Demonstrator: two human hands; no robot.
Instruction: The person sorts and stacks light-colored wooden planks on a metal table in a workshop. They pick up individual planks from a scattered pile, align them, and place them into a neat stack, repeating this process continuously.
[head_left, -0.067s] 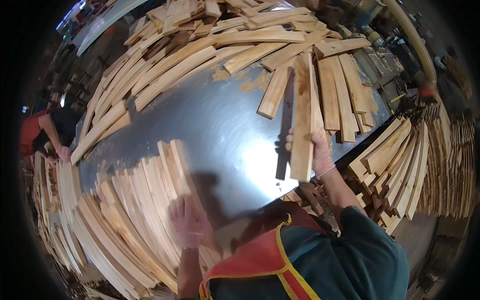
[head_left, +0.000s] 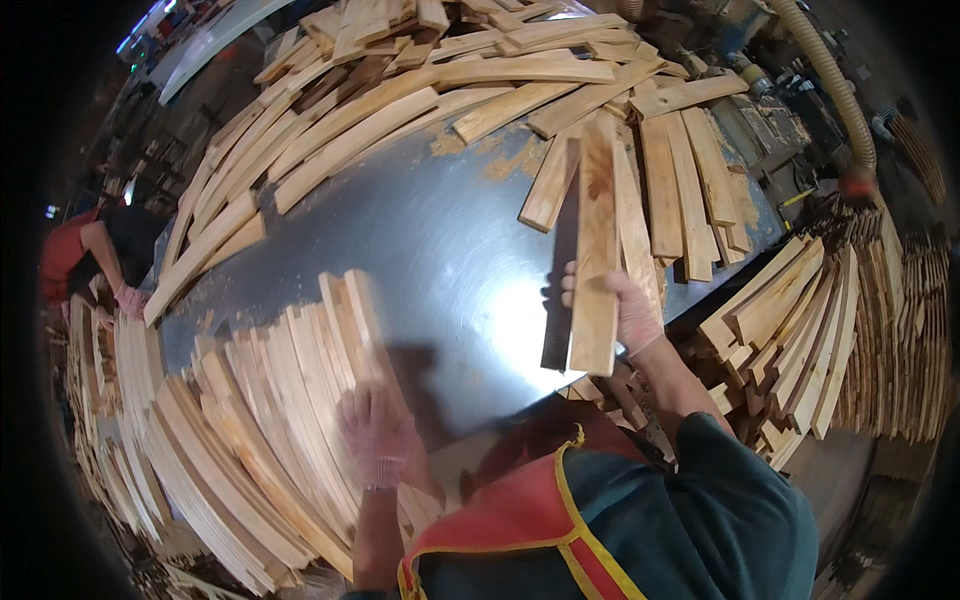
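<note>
My right hand, in a pale glove, grips a wooden board above the metal tabletop. The board is held lengthwise, with my fingertips showing at its left edge and the rest of the hand at its right. A dark shadow lies along its left side. My left hand, also gloved and slightly blurred, bends over the end board of a row of boards standing side by side on edge. Its fingertips are partly hidden against the wood.
Loose boards lie in a heap along the far side, with sawdust beside them. More boards are stacked at right. At far left a person in red reaches toward boards. A hose hangs at upper right.
The board in my right hand has shifted slightly left and nearer to me, its lower end dropping a little. My left hand stays over the row.
</note>
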